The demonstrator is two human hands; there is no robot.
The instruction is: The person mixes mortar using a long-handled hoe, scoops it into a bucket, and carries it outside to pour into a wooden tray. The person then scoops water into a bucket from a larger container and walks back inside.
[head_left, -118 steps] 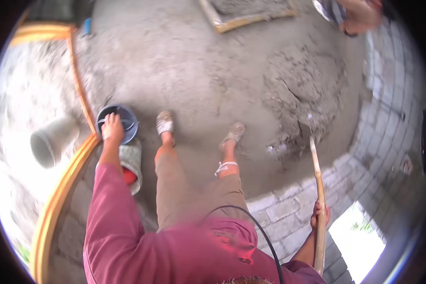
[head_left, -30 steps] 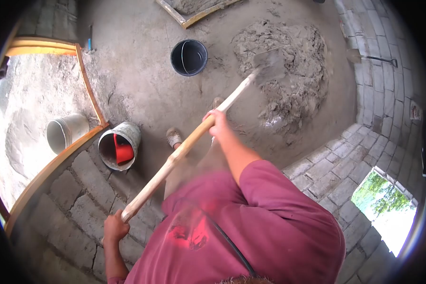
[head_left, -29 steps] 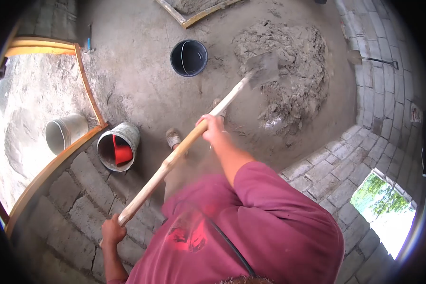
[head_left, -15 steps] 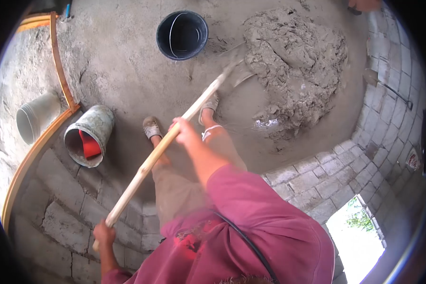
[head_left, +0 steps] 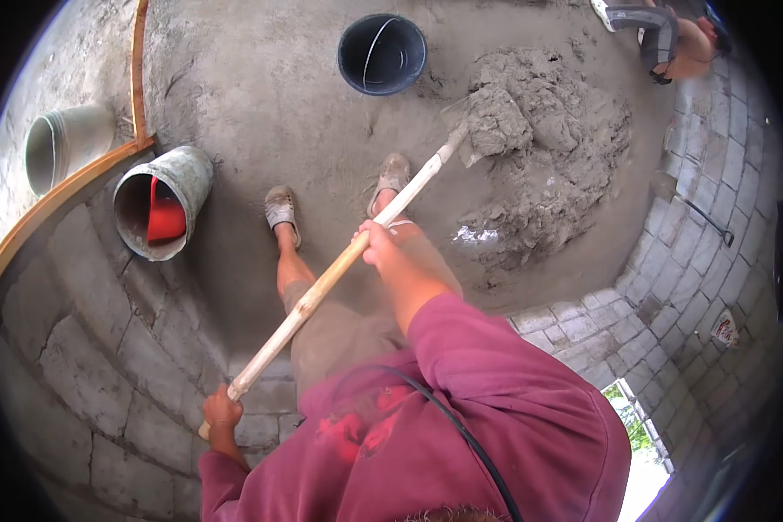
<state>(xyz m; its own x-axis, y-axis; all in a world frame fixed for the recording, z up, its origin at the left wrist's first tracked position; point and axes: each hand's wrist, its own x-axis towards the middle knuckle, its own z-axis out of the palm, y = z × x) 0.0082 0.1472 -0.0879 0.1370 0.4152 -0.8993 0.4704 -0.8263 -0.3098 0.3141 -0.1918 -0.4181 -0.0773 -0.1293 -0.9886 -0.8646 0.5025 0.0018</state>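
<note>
A shovel (head_left: 322, 289) with a long pale wooden handle slants across the head view from lower left to upper right. My left hand (head_left: 222, 409) is closed round the handle near its lower end. Farther up, my right hand (head_left: 377, 242) grips the middle of the handle. The blade is at the left side of a heap of wet grey mortar (head_left: 574, 148). A clump of mortar (head_left: 498, 122) lies on the blade and covers most of it.
A black bucket (head_left: 350, 63) stands left of the heap. Two pale buckets, one holding a red object (head_left: 165, 217), lie tipped by a curved wooden strip (head_left: 61, 202). Another person (head_left: 661, 36) is at upper right. A long-handled tool (head_left: 705, 217) leans on the block wall (head_left: 713, 287).
The blade has moved into the heap's edge and now carries mortar. Both hands keep their grip on the handle. More of the other person shows at upper right, and the view has shifted.
</note>
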